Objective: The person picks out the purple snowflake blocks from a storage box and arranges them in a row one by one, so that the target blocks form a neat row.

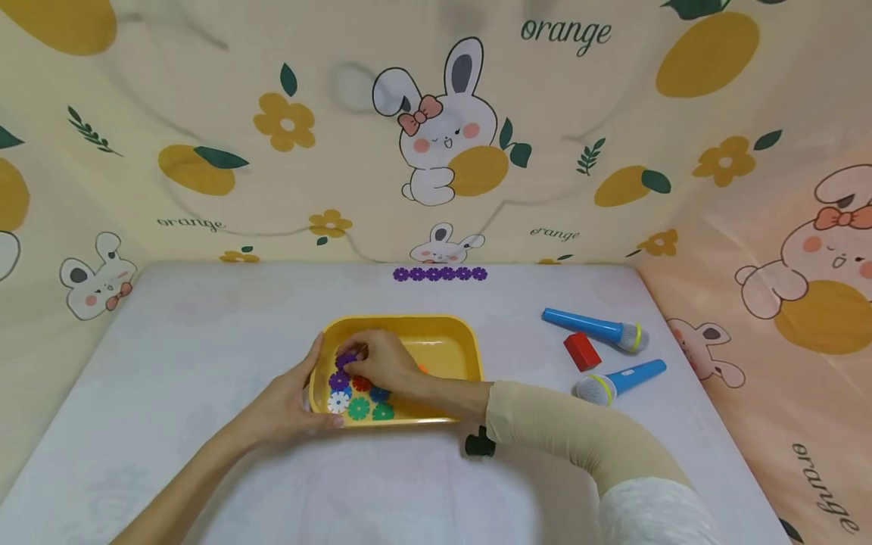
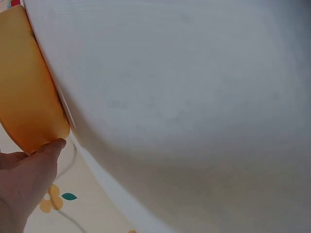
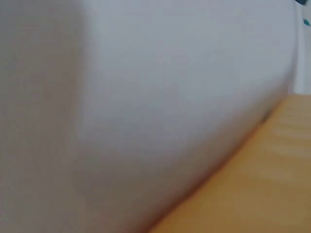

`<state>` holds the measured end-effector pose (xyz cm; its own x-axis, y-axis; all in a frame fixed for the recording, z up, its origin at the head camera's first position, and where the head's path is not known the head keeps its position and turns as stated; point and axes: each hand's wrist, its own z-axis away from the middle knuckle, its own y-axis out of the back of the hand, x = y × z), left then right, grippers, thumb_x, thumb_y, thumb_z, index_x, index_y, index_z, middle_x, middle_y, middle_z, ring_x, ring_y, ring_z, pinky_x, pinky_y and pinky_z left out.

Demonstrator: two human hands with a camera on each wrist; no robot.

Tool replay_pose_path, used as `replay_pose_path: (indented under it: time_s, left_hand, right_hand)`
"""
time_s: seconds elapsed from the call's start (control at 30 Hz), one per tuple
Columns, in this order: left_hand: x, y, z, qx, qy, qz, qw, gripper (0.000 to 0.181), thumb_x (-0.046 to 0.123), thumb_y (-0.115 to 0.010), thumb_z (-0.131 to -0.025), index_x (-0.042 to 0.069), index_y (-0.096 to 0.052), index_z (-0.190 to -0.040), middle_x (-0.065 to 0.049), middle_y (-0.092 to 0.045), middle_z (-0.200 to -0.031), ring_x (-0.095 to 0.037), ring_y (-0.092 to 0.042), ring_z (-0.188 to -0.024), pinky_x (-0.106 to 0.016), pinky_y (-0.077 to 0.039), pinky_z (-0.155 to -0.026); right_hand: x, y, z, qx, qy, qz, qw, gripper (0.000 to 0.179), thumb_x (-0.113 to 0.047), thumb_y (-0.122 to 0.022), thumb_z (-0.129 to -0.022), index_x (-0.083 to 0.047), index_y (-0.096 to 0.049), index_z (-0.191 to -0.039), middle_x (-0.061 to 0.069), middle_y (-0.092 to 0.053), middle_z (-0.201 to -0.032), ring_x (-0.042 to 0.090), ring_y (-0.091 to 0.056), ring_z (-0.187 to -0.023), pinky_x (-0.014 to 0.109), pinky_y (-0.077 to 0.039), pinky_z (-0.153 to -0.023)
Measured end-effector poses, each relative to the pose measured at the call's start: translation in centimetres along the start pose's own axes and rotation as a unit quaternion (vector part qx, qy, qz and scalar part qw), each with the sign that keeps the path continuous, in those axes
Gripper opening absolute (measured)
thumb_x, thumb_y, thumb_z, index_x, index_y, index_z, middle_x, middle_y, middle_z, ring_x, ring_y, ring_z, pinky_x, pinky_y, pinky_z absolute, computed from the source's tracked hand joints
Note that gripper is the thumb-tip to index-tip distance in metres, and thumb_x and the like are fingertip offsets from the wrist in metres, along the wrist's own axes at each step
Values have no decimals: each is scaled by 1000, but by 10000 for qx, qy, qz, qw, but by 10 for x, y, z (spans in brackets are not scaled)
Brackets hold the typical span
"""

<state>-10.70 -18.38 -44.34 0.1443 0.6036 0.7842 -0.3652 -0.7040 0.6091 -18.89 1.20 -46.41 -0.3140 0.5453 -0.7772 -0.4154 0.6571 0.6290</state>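
A yellow tray [image 1: 446,321] sits on the white table, its wall [image 2: 31,82] filling the left edge of the left wrist view. My left hand [image 1: 289,405] grips the tray's left end, thumb at the front rim and fingers along the side. Inside, my right hand [image 1: 384,363] pinches a purple snowflake disc [image 1: 346,360] between thumb and fingers. Below it lie another purple disc [image 1: 338,380], a white disc [image 1: 338,402], green discs [image 1: 358,409], and red and blue ones partly covered by the hand. The right wrist view shows only the tray's outer wall [image 3: 257,194] and tabletop.
A row of several joined purple discs [image 1: 440,274] lies at the table's back edge. To the right are two blue toy microphones [image 1: 589,325] and a red block [image 1: 582,351]. A small black object [image 1: 481,443] is under my right forearm. Patterned cloth walls surround the table.
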Motion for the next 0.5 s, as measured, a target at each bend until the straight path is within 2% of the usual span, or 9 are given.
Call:
replay_pose_path:
  time_s: [0.13, 0.3, 0.5]
  left_hand:
    - [-1, -3, 0, -16, 26, 8, 10000, 129, 48, -85, -73, 11, 2, -160, -26, -21, -160, -49, -27, -142, -65, -27, -112]
    - [-1, -1, -2, -36, 146, -20, 9999, 132, 52, -86, -71, 13, 3, -160, -24, -21, -161, -48, -28, -143, -63, -28, -112]
    - [1, 0, -2, -22, 220, -7, 9998, 133, 50, -87, -70, 12, 4, -160, -26, -23, -160, -49, -28, -142, -63, -29, -111]
  right_hand:
    - [-2, 13, 3, -211, -319, -428, 9984, 20, -14, -79, -87, -12, -77, -106, -11, -71, -85, 5, -61, -73, 16, -54, -67]
    - [-6, 37, 8, -410, -320, -812, 9953, 22, -15, -78, -87, -12, -77, -110, -8, -73, -92, 9, -64, -77, 20, -57, -69]
    - [-9, 70, 15, -345, -339, -983, 9940, 27, -13, -77, -88, -13, -75, -115, -5, -73, -103, 12, -66, -88, 22, -57, -79]
